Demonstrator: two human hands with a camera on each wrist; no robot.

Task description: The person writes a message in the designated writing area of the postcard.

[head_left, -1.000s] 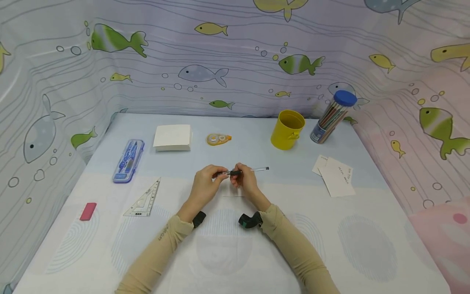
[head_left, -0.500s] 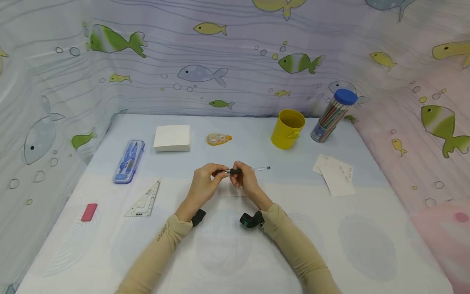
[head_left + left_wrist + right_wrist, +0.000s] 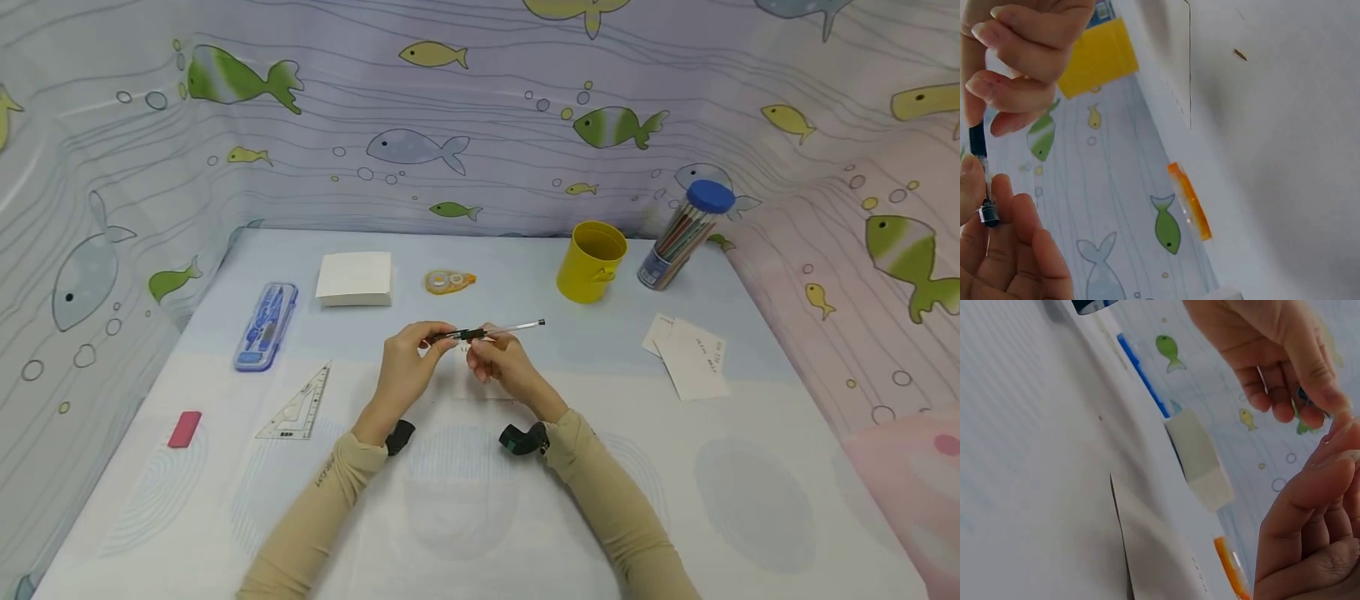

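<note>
Over the middle of the table, both hands hold a clear-barrelled pen (image 3: 517,327) with a black grip section. My left hand (image 3: 403,365) pinches its left end between thumb and fingers. At the black section, my right hand (image 3: 513,367) grips the pen with thumb and forefinger, the other fingers curled below. The clear barrel points right and slightly up, ending in a dark plug. In the left wrist view, a dark-and-clear end (image 3: 988,214) of the pen shows at the left fingers. Beneath the hands lies a white paper card (image 3: 483,388) with small writing, partly hidden by the right hand.
Behind the hands are a paper stack (image 3: 354,279), correction tape (image 3: 448,282), a yellow bucket (image 3: 583,275) and a blue-lidded pencil tub (image 3: 675,248). Written cards (image 3: 692,358) lie right; a blue case (image 3: 266,327), set square (image 3: 298,410) and red eraser (image 3: 184,429) lie left.
Both hands have risen a little with the pen, which now tilts up toward its right end. My right hand has turned, its fingers shifting lower on the pen. The card shows more.
</note>
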